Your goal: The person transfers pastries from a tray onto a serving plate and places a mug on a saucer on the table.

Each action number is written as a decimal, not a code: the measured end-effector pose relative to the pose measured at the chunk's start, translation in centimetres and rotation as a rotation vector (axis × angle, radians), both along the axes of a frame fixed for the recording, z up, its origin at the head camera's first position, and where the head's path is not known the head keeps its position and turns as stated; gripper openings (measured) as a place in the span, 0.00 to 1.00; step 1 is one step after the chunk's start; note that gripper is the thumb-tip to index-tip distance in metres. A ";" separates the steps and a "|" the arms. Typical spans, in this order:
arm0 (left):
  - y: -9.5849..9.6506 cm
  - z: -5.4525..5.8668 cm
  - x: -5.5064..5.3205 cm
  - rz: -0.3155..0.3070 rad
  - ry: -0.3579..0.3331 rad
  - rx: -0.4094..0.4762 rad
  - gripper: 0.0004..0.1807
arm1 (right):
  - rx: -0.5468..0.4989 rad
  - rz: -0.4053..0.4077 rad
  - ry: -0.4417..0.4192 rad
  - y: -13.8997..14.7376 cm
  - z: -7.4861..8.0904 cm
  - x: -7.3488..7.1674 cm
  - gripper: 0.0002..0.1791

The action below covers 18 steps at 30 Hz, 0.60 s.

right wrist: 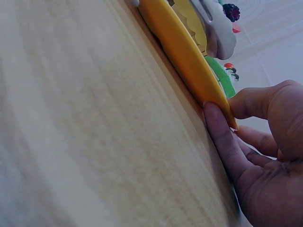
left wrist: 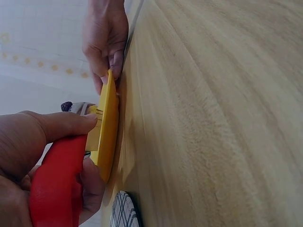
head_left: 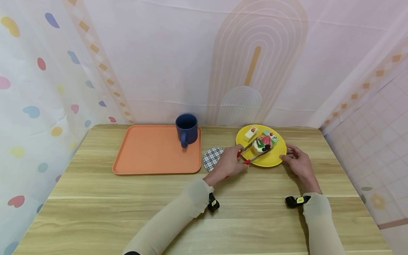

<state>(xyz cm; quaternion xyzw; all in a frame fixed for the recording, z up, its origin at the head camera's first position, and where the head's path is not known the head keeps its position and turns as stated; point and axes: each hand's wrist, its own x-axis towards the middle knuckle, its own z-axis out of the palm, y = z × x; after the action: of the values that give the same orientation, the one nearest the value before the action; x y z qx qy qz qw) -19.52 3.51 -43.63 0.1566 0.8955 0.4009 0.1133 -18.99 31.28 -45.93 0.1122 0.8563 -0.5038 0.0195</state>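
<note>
My left hand [head_left: 228, 161] grips a pair of tongs with red handles [left wrist: 57, 184] and thin metal arms. The arms reach over a yellow plate [head_left: 270, 161] and lie on either side of a small cream-topped cake [head_left: 259, 146] with berries and fruit. Behind that cake on the plate are a pale yellow cake slice [head_left: 250, 134] and a green cake slice [head_left: 275, 139], the latter partly hidden. At the plate's right edge, my right hand [head_left: 299, 163] pinches the rim, thumb above and a finger [right wrist: 220, 125] underneath.
An orange tray [head_left: 153, 150] lies to the left on the wooden table [head_left: 255, 219], with a dark blue mug [head_left: 187, 129] at its back right corner. Between tray and plate sits a round plaid coaster [head_left: 211, 158], partly covered by the left hand. Patterned curtain hangs behind the table.
</note>
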 end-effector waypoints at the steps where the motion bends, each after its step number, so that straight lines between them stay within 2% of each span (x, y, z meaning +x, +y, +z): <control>1: 0.0 0.0 0.0 0.003 -0.002 0.000 0.30 | 0.001 0.000 -0.001 0.0 0.0 0.0 0.36; 10: 0.1 -0.2 0.2 0.036 -0.005 -0.004 0.32 | 0.008 -0.005 -0.009 0.0 0.0 0.0 0.36; 18: -0.1 -0.4 0.3 0.042 0.042 -0.008 0.32 | -0.003 0.006 0.010 0.2 -0.1 0.1 0.36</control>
<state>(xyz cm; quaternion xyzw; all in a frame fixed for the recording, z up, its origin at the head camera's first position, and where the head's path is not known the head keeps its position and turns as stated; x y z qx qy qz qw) -19.18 3.38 -44.06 0.1458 0.9023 0.3963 0.0867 -18.91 31.43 -46.03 0.1071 0.8561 -0.5054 0.0166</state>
